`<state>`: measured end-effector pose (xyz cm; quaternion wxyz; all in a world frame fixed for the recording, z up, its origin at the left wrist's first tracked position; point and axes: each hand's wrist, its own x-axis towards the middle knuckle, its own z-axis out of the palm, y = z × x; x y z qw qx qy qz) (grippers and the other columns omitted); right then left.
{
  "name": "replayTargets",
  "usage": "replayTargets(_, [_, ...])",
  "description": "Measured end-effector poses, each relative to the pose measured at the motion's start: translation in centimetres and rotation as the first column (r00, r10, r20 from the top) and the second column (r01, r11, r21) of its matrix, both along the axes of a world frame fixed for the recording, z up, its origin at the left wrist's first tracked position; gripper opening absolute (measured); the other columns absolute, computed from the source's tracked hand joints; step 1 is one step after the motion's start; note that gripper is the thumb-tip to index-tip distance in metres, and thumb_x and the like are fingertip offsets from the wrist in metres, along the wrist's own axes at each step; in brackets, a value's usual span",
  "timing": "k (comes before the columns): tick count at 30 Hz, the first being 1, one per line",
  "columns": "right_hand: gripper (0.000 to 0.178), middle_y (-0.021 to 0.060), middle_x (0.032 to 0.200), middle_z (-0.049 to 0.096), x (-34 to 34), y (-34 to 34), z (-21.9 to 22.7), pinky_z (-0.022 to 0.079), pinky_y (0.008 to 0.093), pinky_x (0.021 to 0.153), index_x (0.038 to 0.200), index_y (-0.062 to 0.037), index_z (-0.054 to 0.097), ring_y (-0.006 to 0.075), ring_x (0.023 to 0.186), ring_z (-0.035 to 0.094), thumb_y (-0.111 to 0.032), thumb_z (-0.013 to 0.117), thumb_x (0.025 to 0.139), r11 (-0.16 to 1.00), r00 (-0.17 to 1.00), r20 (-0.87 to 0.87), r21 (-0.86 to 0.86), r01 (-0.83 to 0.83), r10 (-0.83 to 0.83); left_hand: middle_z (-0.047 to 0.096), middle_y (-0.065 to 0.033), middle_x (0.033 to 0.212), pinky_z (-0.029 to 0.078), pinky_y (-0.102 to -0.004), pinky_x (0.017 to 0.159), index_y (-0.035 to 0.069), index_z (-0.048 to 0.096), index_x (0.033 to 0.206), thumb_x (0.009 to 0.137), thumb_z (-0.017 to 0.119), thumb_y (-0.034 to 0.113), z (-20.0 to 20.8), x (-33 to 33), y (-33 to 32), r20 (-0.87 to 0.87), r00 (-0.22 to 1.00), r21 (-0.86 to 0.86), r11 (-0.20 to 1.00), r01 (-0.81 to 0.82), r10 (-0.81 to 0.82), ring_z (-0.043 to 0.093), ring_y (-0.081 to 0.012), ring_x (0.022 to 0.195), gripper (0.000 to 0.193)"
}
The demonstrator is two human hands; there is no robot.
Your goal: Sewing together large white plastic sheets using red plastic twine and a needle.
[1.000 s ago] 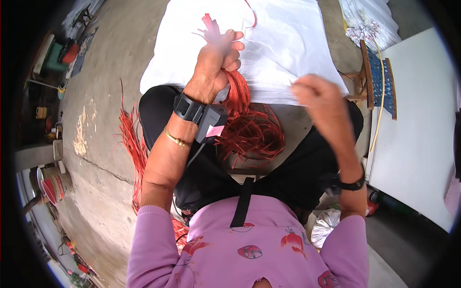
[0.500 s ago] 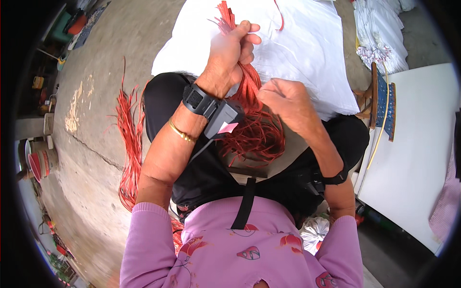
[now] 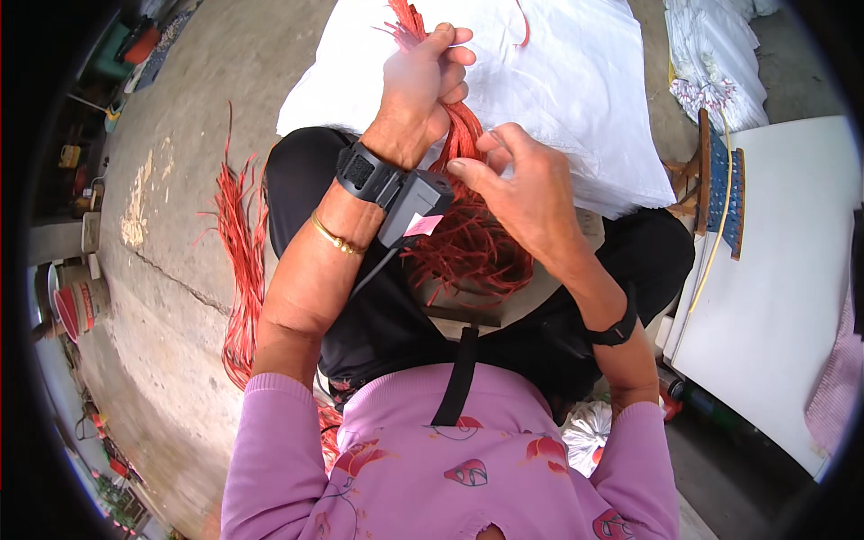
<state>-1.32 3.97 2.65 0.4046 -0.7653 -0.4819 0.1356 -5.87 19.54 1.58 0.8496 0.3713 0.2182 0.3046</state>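
A bundle of thin red strips (image 3: 463, 135) runs between my hands, its frayed top end sticking out above my left hand and its loose lower part (image 3: 472, 252) hanging between my knees. My left hand (image 3: 423, 85) is closed around the upper part of the bundle. Beside the middle of the bundle, my right hand (image 3: 522, 184) has its thumb and fingers apart, with the thumb close to the strips. Whether that thumb touches them I cannot tell. Behind the bundle, a stack of white woven sheets (image 3: 558, 90) lies in front of my knees.
Another long bundle of red strips (image 3: 241, 279) hangs or lies left of my left leg. A white board (image 3: 765, 252) stands at the right, beside a wooden-framed blue seat (image 3: 723, 193) and a yellow cord (image 3: 715, 261). Bunched white sacks (image 3: 715, 63) lie at the far right. Buckets (image 3: 81, 301) stand at the left.
My left hand has moved slightly up and left with the bundle. My right hand has shifted up and left, and its fingers have spread from a pinch.
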Motion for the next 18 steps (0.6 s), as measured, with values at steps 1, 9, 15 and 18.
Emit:
replayTargets(1, [0.025,0.0150,0.069,0.063,-0.1,0.2,-0.3,0.046,0.0388,0.055,0.078,-0.0002,0.057,0.0302,0.061,0.061,-0.022,0.070,0.076,1.000,1.000,-0.002,-0.003,0.001,-0.001,0.054,-0.0005,0.069,0.023,-0.0200,0.041,-0.002,0.055,0.100,0.095,0.046,0.020,0.1,0.1,-0.2,-0.020,1.000,0.005,1.000,-0.004,0.004,0.024,-0.0041,0.043,0.024])
replayTargets(9, [0.022,0.0021,0.060,0.054,1.4,0.0,-1.1,0.040,0.0247,0.054,0.076,0.0062,0.056,0.0052,0.059,0.046,-0.014,0.061,0.083,0.999,0.978,-0.207,-0.042,-0.028,0.019,0.055,-0.0012,0.068,0.022,-0.0206,0.041,-0.002,0.057,0.099,0.094,0.048,0.021,0.3,0.0,-0.6,-0.075,0.997,0.069,0.997,-0.029,0.034,0.025,-0.0042,0.044,0.025])
replayTargets(15, [0.021,0.0046,0.055,0.046,3.8,-2.0,0.5,0.035,0.0257,0.049,0.070,0.0046,0.054,0.0064,0.054,0.039,-0.013,0.056,0.082,0.977,0.979,-0.188,-0.180,-0.112,0.077,0.052,0.0000,0.066,0.023,-0.0205,0.042,-0.001,0.056,0.100,0.096,0.046,0.022,0.1,0.0,1.8,0.048,0.990,-0.008,0.991,-0.136,0.136,0.024,-0.0047,0.044,0.025])
replayTargets(18, [0.022,0.0066,0.052,0.044,5.6,-3.2,0.7,0.035,0.0274,0.048,0.068,0.0037,0.054,0.0080,0.052,0.038,-0.014,0.055,0.081,0.990,0.976,-0.216,-0.142,-0.021,-0.010,0.049,0.0019,0.066,0.023,-0.0204,0.042,0.000,0.054,0.099,0.097,0.044,0.022,0.3,-0.6,4.5,0.039,0.968,-0.038,0.968,-0.248,0.250,0.023,-0.0046,0.043,0.025])
